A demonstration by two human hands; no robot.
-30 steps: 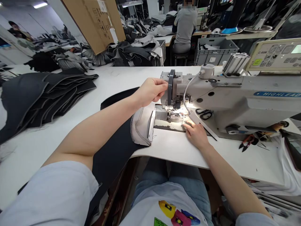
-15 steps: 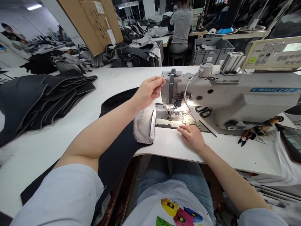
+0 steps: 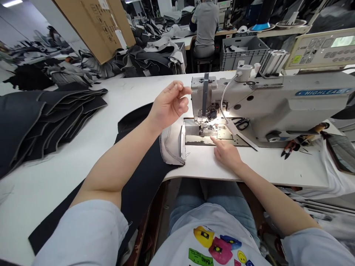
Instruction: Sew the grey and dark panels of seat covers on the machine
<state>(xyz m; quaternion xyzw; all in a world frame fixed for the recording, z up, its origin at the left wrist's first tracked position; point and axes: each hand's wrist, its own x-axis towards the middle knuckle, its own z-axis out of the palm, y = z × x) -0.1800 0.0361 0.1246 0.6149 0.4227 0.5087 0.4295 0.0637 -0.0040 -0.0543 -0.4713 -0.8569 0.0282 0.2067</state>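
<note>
My left hand [image 3: 172, 105] is raised just left of the head of a grey sewing machine [image 3: 266, 107], fingers curled with the thumb against the index finger; anything between them is too small to make out. Near the front edge of the metal needle plate [image 3: 203, 139], my right hand [image 3: 226, 153] rests on the white table, index finger extended and the others bent, holding nothing visible. A dark fabric piece [image 3: 146, 181] lies under my left forearm, its light stitched end [image 3: 172, 147] beside the plate. Black-handled scissors [image 3: 242, 124] lie behind a pale strip [image 3: 241, 136].
Stacked dark fabric pieces [image 3: 55, 122] lie on the left of the table [image 3: 122, 88]. Red-and-black snips [image 3: 290, 147] are at the right. Behind stand a cardboard box [image 3: 97, 29], a grey crate [image 3: 244, 53] and a seated person [image 3: 205, 29].
My left hand has turned, its palm showing more, and shifted slightly left. My right index finger now stretches out while the other fingers have curled. The camera view has shifted slightly.
</note>
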